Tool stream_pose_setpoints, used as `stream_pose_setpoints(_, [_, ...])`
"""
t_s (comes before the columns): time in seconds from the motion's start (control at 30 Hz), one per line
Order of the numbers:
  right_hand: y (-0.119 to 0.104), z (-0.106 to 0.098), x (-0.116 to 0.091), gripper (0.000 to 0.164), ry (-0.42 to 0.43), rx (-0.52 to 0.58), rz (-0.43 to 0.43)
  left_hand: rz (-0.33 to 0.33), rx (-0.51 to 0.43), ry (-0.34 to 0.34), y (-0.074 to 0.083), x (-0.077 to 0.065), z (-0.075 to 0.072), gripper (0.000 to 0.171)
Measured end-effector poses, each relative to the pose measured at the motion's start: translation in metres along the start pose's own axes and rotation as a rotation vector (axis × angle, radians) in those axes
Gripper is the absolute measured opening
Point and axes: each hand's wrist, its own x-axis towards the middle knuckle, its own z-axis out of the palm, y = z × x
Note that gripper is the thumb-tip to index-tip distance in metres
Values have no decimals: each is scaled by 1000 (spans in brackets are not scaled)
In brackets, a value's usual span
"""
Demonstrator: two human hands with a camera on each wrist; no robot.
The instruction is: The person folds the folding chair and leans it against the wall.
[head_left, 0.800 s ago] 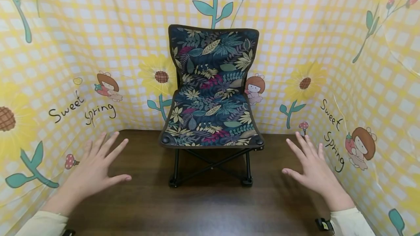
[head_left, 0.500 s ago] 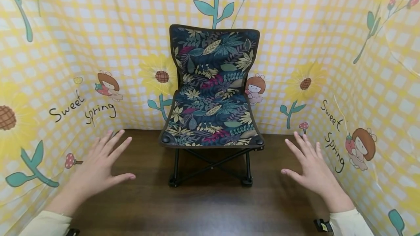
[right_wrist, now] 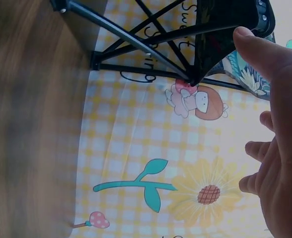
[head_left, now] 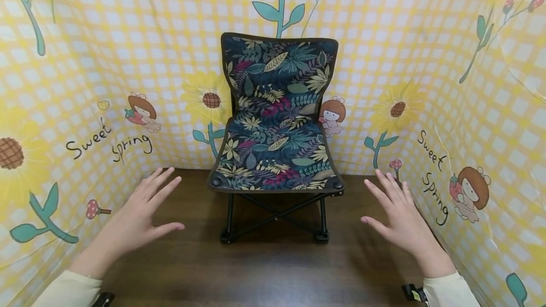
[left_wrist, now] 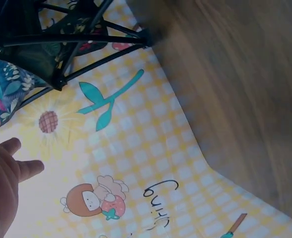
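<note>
A small folding chair (head_left: 277, 150) with dark leaf-patterned fabric and black crossed metal legs stands unfolded, facing me, in the middle of the head view. To its left my left hand (head_left: 138, 217) hovers with fingers spread, holding nothing. On the right side my right hand (head_left: 398, 219) is held out likewise, thumb toward the chair. Both hands are apart from the chair. The left wrist view catches the chair's leg frame (left_wrist: 51, 39) from the side, beyond the left fingers (left_wrist: 31, 169). In the right wrist view, the right thumb (right_wrist: 257, 49) overlaps the chair's seat corner.
A brown wooden surface (head_left: 273, 274) bears the chair. Yellow checked cloth (head_left: 179, 37) printed with sunflowers and "Sweet Spring" lettering encloses the back and both sides. The back cloth comes down close behind the chair.
Both hands have moved inward toward the chair, the left one to the right and the right one to the left. The chair has stayed in place.
</note>
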Motion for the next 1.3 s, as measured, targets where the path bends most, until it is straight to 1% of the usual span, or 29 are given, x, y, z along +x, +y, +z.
stream_pose_setpoints(0.13, [0,2,4,94,8,8,-17,56,-43,33,3,6,2,102])
stream_pose_setpoints(0.23, [-1,4,8,89,11,11,-48,83,-39,54,6,10,2,100])
stream_pose_setpoints(0.4, [-4,6,15,85,28,23,-89,92,-41,69,8,16,3,99])
stream_pose_setpoints(0.53, [-6,5,17,84,31,28,-91,106,-38,84,10,19,4,97])
stream_pose_setpoints(0.67, [-7,5,19,82,30,33,-103,134,-28,103,10,22,3,93])
stream_pose_setpoints(0.83, [-10,5,24,78,74,43,-151,162,-28,126,13,27,3,89])
stream_pose_setpoints(1.1, [-16,6,31,70,161,48,-244,185,-57,148,21,34,5,85])
stream_pose_setpoints(1.3, [-20,7,36,67,175,64,-273,211,-78,154,27,39,6,83])
